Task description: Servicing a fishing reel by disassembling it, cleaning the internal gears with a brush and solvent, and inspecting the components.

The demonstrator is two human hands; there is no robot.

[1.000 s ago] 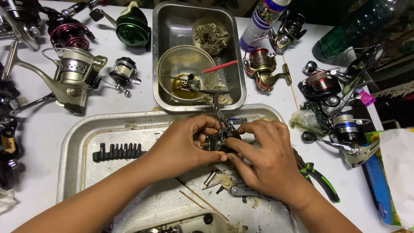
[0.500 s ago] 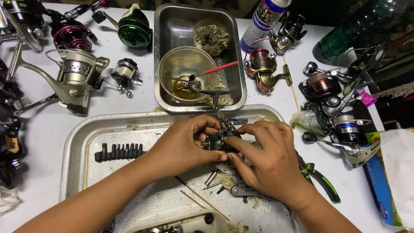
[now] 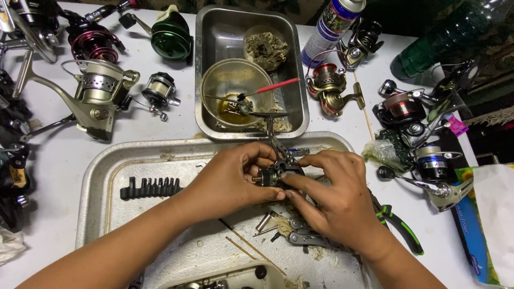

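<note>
My left hand [image 3: 233, 179] and my right hand [image 3: 334, 198] meet over a large metal tray [image 3: 112, 166], both gripping a small dark fishing-reel body [image 3: 276, 174] between the fingertips. A thin dark stem of the reel sticks up from it toward the far tray. The fingers hide most of the part. Small metal pieces [image 3: 265, 222] and a multi-tool [image 3: 308, 238] lie in the tray just under my right hand. A black strip of screwdriver bits [image 3: 150, 187] lies to the left of my left hand.
A deep steel pan [image 3: 214, 37] behind holds an oily bowl [image 3: 235, 88] with a red-handled brush [image 3: 267, 88]. Several fishing reels lie on the white table, left [image 3: 96, 96] and right [image 3: 417, 115]. A spray can [image 3: 332, 29], green-handled pliers [image 3: 399, 230] and a tissue pack [image 3: 492, 214] are on the right.
Both hands stay on the reel body with only slight finger movement. Nothing else has shifted.
</note>
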